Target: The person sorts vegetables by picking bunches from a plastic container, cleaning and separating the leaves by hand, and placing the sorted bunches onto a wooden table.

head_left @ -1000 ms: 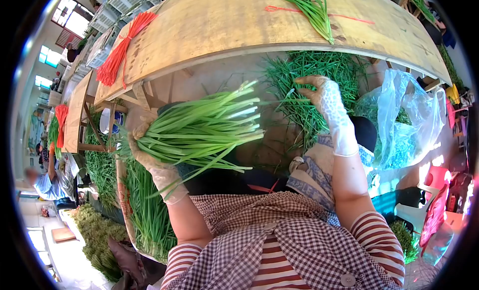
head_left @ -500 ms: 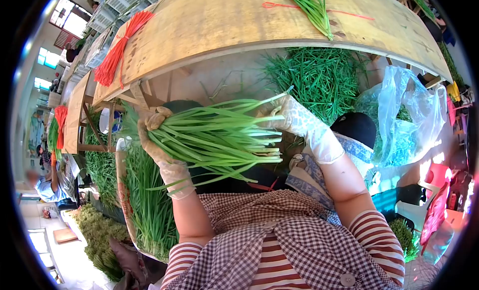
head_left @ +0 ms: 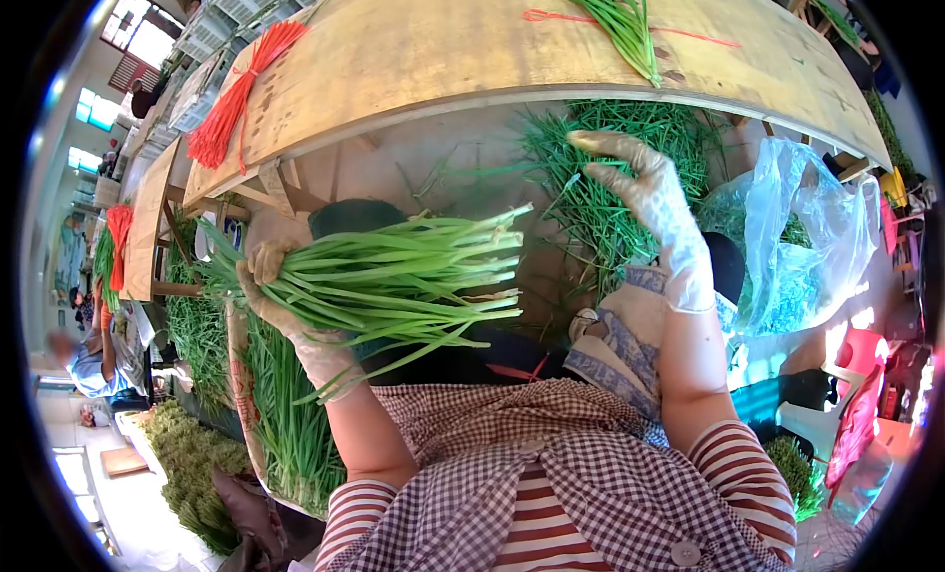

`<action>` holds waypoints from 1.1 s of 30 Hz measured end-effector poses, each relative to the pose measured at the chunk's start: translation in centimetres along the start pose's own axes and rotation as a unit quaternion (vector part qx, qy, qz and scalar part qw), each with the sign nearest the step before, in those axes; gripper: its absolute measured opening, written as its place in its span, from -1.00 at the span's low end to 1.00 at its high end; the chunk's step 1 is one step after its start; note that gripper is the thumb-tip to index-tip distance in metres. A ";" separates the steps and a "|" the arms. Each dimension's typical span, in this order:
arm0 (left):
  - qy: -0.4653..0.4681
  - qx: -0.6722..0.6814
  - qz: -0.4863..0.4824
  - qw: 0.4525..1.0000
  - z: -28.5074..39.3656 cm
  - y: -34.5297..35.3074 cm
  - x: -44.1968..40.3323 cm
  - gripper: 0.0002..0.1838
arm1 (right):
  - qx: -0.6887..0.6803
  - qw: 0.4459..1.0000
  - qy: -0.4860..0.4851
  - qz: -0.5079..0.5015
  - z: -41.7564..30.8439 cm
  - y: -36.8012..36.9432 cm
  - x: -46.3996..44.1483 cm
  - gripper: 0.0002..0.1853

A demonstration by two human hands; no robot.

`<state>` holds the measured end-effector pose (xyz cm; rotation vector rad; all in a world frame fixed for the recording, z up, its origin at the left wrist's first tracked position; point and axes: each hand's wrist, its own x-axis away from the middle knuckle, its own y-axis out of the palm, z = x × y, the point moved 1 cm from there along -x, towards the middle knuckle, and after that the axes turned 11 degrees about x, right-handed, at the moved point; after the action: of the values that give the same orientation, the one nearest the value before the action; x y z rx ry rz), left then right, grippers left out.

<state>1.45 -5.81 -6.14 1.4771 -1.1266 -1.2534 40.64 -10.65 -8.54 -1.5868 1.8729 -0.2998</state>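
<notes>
My gloved left hand (head_left: pixel 271 282) is closed around a bunch of garlic chives (head_left: pixel 404 267), held level above my lap with its pale cut ends pointing right. Some leaf tips stick out past the hand on the left. To the right, my gloved right hand (head_left: pixel 635 178) is raised apart from the bunch, thumb and fingers curved with a gap between them and nothing visible inside. Behind that hand lies a heap of loose green leaves (head_left: pixel 600 222) on the floor. A long basket of chives (head_left: pixel 285 405) stands beside my left forearm.
A wooden table (head_left: pixel 423 55) spans the front, carrying a bundle of red ties (head_left: pixel 236 99) and a small chive bunch (head_left: pixel 630 31) over a red tie. A clear plastic bag (head_left: pixel 802 237) stands at right, near a chair (head_left: pixel 837 405). Another person (head_left: pixel 94 360) is at far left.
My right hand has moved away from the cut ends of the chives, up and to the right, its fingers spreading. My left hand has shifted slightly left and down with the bunch.
</notes>
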 end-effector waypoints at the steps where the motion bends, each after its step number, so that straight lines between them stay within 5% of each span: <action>1: -0.002 0.008 -0.006 1.000 -0.1 -0.3 -0.1 -0.68 | -0.151 0.988 0.018 -0.042 -2.3 0.5 0.5 -0.67; 3: -0.004 0.021 -0.003 1.000 -0.6 -0.5 -0.1 -0.69 | -0.340 0.936 -0.022 -0.089 -5.8 1.7 1.2 -0.68; 5: -0.005 0.031 0.013 0.999 -1.5 -0.4 0.3 -0.69 | -0.175 0.969 -0.072 -0.155 -7.1 3.0 1.6 -0.70; 11: -0.017 0.028 -0.013 0.999 -2.0 -0.7 0.1 -0.71 | -0.253 0.943 0.161 -0.140 -5.0 2.7 1.1 -0.82; 14: -0.007 0.007 -0.005 1.000 -2.0 -0.5 0.4 -0.71 | -0.207 0.959 0.190 -0.027 -1.7 2.0 0.2 -0.82; 16: -0.012 -0.004 -0.023 1.000 -1.0 -0.7 0.0 -0.72 | -0.038 0.982 0.177 0.062 -0.1 0.7 -0.4 -0.78; 21: -0.042 0.071 -0.018 0.996 -1.3 -1.7 -0.3 -0.72 | -0.253 0.946 0.141 -0.147 -3.4 4.8 0.6 -0.72; 23: -0.067 0.112 -0.015 0.991 -1.8 -1.6 -0.3 -0.72 | -0.144 0.974 0.151 -0.091 -2.8 4.8 0.6 -0.77; 25: -0.063 0.095 -0.002 0.994 -1.2 -1.2 -0.1 -0.71 | -0.214 0.950 0.227 0.021 -1.7 3.6 -0.2 -0.85; 26: -0.043 0.055 -0.009 0.998 -0.8 -1.1 0.0 -0.72 | -0.107 0.967 0.231 0.025 0.0 3.1 -0.3 -0.87; 29: -0.029 0.018 -0.025 0.999 0.2 -1.2 -0.2 -0.73 | -0.129 0.978 0.095 -0.131 -1.4 3.8 0.7 -0.81; 31: -0.043 0.051 -0.025 0.997 -0.2 -1.2 -0.3 -0.73 | -0.159 0.931 0.249 -0.214 -4.8 4.0 0.7 -0.77; 33: -0.052 0.081 -0.035 0.995 -0.7 -1.3 -0.2 -0.75 | -0.242 0.939 0.110 -0.221 -4.3 5.2 0.8 -0.76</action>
<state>2.23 -5.30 -7.32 1.5970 -1.2811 -1.3262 33.82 -11.17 -8.43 -2.4056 1.8221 -0.2229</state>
